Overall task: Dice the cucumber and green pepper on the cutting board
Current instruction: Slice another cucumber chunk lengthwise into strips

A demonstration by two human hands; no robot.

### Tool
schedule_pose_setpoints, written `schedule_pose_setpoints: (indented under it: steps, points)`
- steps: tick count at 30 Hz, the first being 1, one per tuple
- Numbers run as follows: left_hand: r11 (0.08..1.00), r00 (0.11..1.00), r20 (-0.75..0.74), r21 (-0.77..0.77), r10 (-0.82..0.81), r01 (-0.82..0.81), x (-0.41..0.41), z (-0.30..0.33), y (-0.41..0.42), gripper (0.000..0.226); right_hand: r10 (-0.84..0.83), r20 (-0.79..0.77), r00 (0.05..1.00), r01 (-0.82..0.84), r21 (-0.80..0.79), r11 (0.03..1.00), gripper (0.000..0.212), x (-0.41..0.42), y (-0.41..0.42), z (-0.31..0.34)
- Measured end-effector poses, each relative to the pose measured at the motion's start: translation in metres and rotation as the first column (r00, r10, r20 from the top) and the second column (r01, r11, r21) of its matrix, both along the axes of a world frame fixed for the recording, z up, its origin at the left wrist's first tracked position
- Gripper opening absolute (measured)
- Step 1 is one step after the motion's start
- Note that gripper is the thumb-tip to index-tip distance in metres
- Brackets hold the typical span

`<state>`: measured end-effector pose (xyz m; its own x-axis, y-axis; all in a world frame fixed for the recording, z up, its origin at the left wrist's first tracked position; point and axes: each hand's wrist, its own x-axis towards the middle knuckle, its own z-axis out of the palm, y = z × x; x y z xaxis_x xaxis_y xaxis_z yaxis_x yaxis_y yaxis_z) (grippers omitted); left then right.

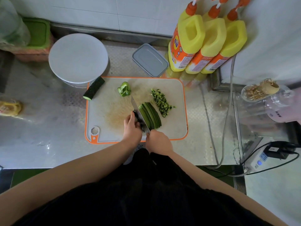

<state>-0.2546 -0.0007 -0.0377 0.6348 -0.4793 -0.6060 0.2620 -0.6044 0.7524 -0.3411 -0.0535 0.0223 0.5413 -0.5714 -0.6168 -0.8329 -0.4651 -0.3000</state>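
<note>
Looking down from the head camera: cutting board (101, 121), white with an orange rim, on a steel counter (40, 128). Near its middle, a fan of long cucumber slices (150, 115), overlapped like shingles, long axis running from upper left to lower right, dark skin edges uppermost. Just left of them a knife (138, 111), blade tip pointing up and left, edge along the leftmost slice. Right hand (158, 141) curled round the knife handle at the board's near edge. Left hand (131, 123) beside the blade, fingers bent down over a dark cucumber piece, fingertips hidden behind the blade, so exact grip hard to tell. Right of the slices, a heap of diced cucumber (161, 101), stretched along the same diagonal. Farther back, a green pepper piece (124, 91), apart from the knife. Across the board's far left corner, a cucumber half (94, 90), cut end off the board toward the lower left. Behind: white round lid (78, 57), grey lidded box (149, 60), three yellow bottles (206, 44). Right: cables, power strip (260, 160).
</note>
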Motion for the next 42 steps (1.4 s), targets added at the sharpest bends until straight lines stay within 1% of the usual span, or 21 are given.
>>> schedule_pose_setpoints:
  steps: [2, 6, 10, 15, 22, 25, 28, 32, 35, 39, 42]
  points:
    - [1.0, 1.0, 0.001, 0.0, -0.006, 0.006, 0.0, 0.0, 0.0, 0.057, -0.011, 0.004, 1.0, 0.011, 0.009, 1.0, 0.022, 0.002, 0.0, -0.001]
    - [1.0, 1.0, 0.0, 0.012, 0.011, -0.011, 0.0, 0.0, 0.001, 0.056, -0.005, 0.018, 1.0, 0.004, 0.02, 1.0, 0.017, 0.009, 0.001, 0.001]
    - [1.0, 1.0, -0.009, 0.01, 0.025, -0.025, 0.0, 0.0, 0.0, 0.057, -0.012, -0.006, 1.0, 0.012, 0.045, 0.999, 0.018, 0.013, 0.002, 0.002]
    - [0.997, 0.993, -0.087, 0.005, 0.079, -0.079, 0.001, -0.004, -0.001, 0.061, 0.015, -0.015, 1.0, -0.015, 0.049, 0.999, 0.029, 0.013, 0.004, 0.005]
    - [0.98, 0.963, -0.207, -0.063, 0.171, -0.188, 0.002, -0.017, -0.002, 0.07, 0.033, -0.025, 0.999, -0.033, 0.016, 0.999, 0.025, 0.013, 0.005, 0.003]
    - [0.982, 0.963, -0.21, -0.047, 0.167, -0.18, 0.001, -0.013, -0.003, 0.072, 0.037, -0.026, 0.999, -0.036, 0.008, 0.999, 0.023, 0.013, 0.004, 0.002]
    - [0.991, 0.977, -0.17, -0.022, 0.129, -0.134, -0.002, 0.0, -0.006, 0.072, 0.033, -0.027, 0.999, -0.033, 0.002, 0.999, 0.021, 0.013, 0.003, 0.002]
    - [0.991, 0.977, -0.172, -0.018, 0.128, -0.133, -0.005, 0.002, -0.007, 0.069, 0.047, -0.016, 0.999, -0.048, -0.019, 0.999, 0.017, 0.014, 0.003, -0.002]
    - [0.986, 0.971, -0.191, -0.051, 0.147, -0.16, -0.002, -0.007, -0.006, 0.067, 0.043, -0.01, 0.999, -0.043, -0.057, 0.997, 0.015, 0.016, 0.003, -0.004]
    - [0.975, 0.957, -0.229, -0.088, 0.178, -0.202, 0.0, -0.051, -0.002, 0.073, 0.037, -0.005, 0.999, -0.038, -0.061, 0.997, 0.016, 0.019, 0.0, -0.007]
    - [0.977, 0.957, -0.235, -0.082, 0.172, -0.196, 0.0, -0.029, -0.005, 0.068, 0.028, -0.006, 1.0, -0.028, -0.056, 0.998, 0.016, 0.02, 0.0, -0.01]
